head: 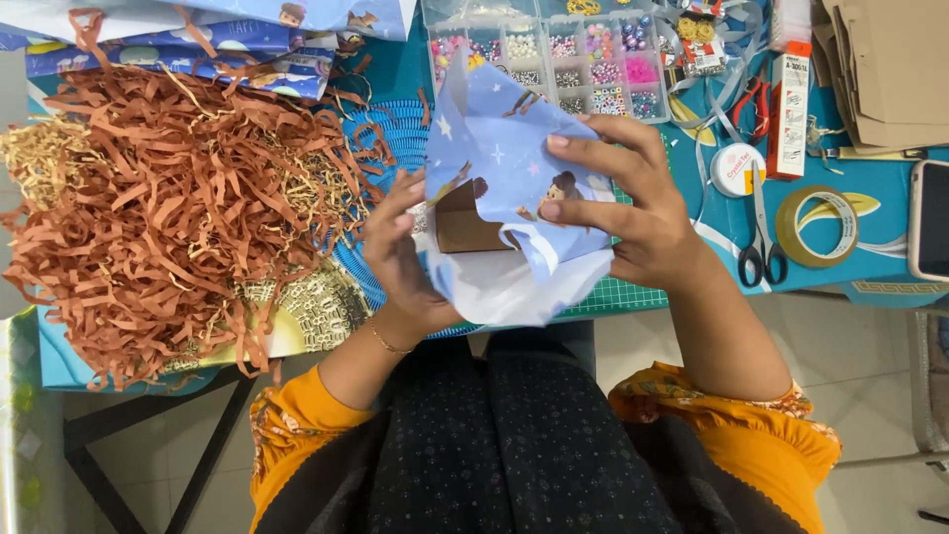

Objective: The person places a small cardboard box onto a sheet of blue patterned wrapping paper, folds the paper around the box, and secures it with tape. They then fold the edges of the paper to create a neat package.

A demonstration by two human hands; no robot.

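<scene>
A heap of rust-brown shredded paper strips (168, 198) fills nine o'clock. At twelve sits a clear plastic compartment box of coloured beads (583, 59). Toward three lie black-handled scissors (761, 237) beside a brown tape roll (817, 227).

I see a small brown cardboard box (465, 222) half-swaddled in light-blue cartoon-print wrapping paper (504, 148) (white underside showing), held tilted above the bench.

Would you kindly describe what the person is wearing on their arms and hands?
Both arms are bare below short mustard-orange sleeves with a patterned, gathered hem. The left hand has a thin gold bracelet at the wrist. The right hand shows no rings or gloves, and its nails look unpainted.
</scene>
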